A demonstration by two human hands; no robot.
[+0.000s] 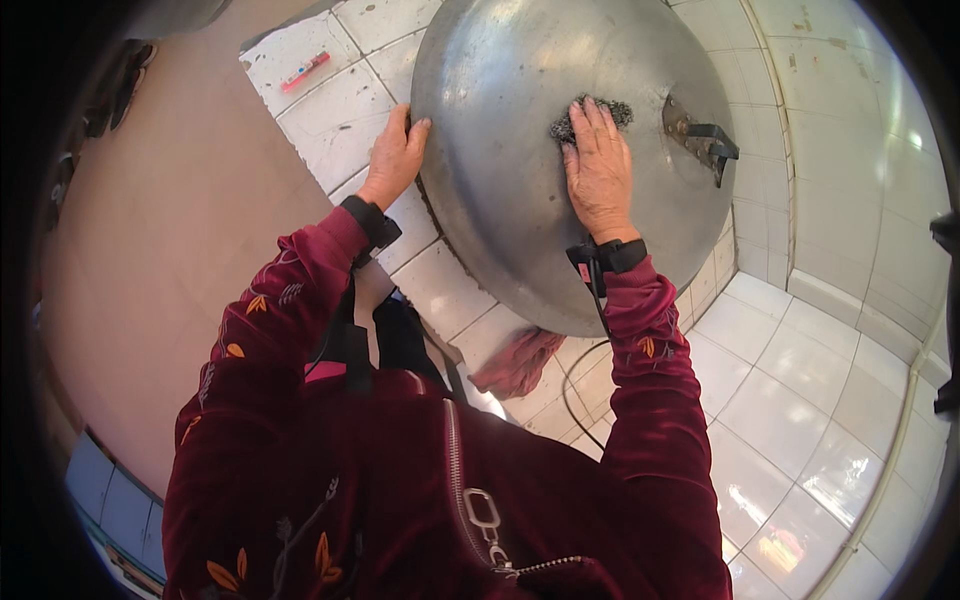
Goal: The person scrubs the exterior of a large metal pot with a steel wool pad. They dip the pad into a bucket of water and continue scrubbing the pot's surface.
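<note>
A large domed metal lid (510,172) lies on a white-tiled ledge in front of me, its outer face up. My left hand (397,154) holds its left rim, with the thumb on top and the fingers mostly out of sight at the edge. Near the middle of the dome, my right hand (598,172) presses a dark steel wool scourer (618,114) flat against the metal, fingers stretched forward over it. To the right of that hand, a black handle (716,139) is fixed to the lid by a riveted plate (679,126).
A crumpled red cloth (519,362) lies beside the lid's near edge. On the tiled ledge (330,124) rests a small red-and-white stick-shaped item (305,72). Tiled wall (847,135) stands close on the right, with a pipe (874,517) along it. A black cable (568,386) hangs near my right sleeve.
</note>
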